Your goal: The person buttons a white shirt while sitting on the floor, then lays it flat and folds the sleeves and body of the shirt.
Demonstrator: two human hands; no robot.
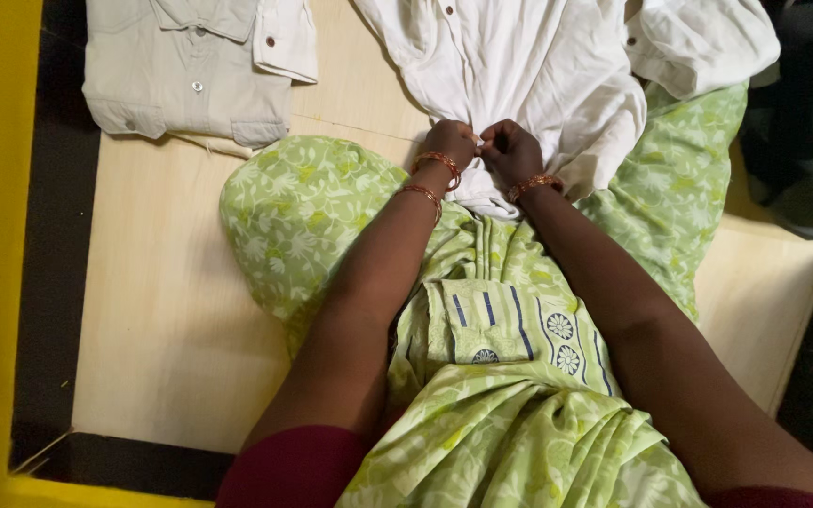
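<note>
Where both hands meet, white shirt [510,66] pinched between fingers [470,137]

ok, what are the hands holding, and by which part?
Both the left hand and right hand pinch the white shirt at its front button edge, near the hem, fingertips close together.

No packages, labels, signs or screens — only cloth (shirts, fabric) — anywhere.

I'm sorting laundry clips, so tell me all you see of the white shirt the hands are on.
The white shirt is soft, cotton-like cloth, crumpled and spread over the pale wooden surface and the green lap. Small dark buttons dot its front and cuff. Left hand and right hand pinch its front edge together at the near end.
</note>
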